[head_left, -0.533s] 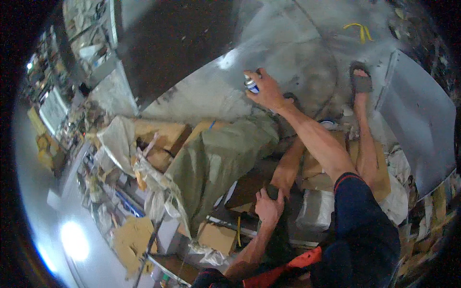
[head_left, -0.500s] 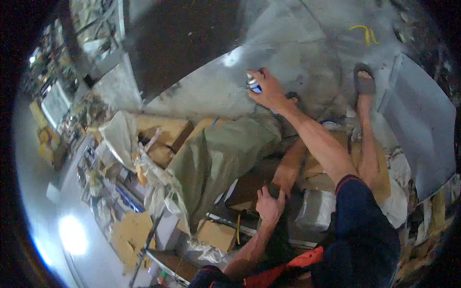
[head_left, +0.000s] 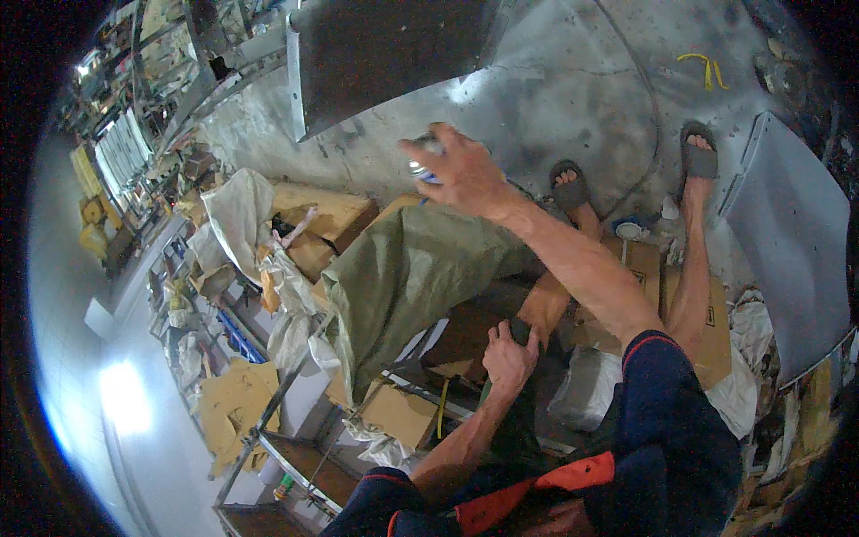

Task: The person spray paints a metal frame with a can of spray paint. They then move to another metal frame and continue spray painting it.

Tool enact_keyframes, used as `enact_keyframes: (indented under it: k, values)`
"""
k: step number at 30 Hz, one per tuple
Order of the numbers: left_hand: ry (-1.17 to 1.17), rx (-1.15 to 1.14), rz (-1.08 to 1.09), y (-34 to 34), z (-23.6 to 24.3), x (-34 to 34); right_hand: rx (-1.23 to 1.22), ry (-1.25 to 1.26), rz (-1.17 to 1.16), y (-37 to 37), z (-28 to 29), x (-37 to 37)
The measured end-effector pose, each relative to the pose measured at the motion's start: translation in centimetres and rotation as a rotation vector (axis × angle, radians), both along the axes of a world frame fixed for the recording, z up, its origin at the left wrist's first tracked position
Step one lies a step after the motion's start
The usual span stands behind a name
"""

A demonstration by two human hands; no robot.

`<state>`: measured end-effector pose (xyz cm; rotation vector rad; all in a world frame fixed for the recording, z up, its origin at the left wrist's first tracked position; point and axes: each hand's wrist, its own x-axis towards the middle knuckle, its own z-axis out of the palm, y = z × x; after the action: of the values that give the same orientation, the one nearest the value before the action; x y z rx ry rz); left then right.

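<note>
Silver-blue can (head_left: 420, 171) — axis and direction unclear behind right fingers (head_left: 438, 162).

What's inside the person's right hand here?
The right hand grips a silver-and-blue can, partly visible between the fingers. The hand covers the rest, and blur hides whether a fingertip presses its top.

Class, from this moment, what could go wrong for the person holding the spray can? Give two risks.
The spray can, held out in the right hand near the olive sheet, might stain either if it sprays. The dark cable or hose curving across the floor near the sandals could catch a foot.
</note>
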<state>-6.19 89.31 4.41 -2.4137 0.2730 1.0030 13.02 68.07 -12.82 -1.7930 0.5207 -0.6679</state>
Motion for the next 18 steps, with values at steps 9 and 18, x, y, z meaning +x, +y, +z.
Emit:
enact_keyframes:
  k: [9,18]
  values:
    - [0.007,-0.009,0.060,1.2,0.0,-0.1,-0.102,-0.189,-0.038,-0.6,5.0,0.6]
    - [-0.030,-0.053,0.057,2.2,-0.1,-0.5,-0.089,0.021,-0.018,0.1,1.1,-1.9]
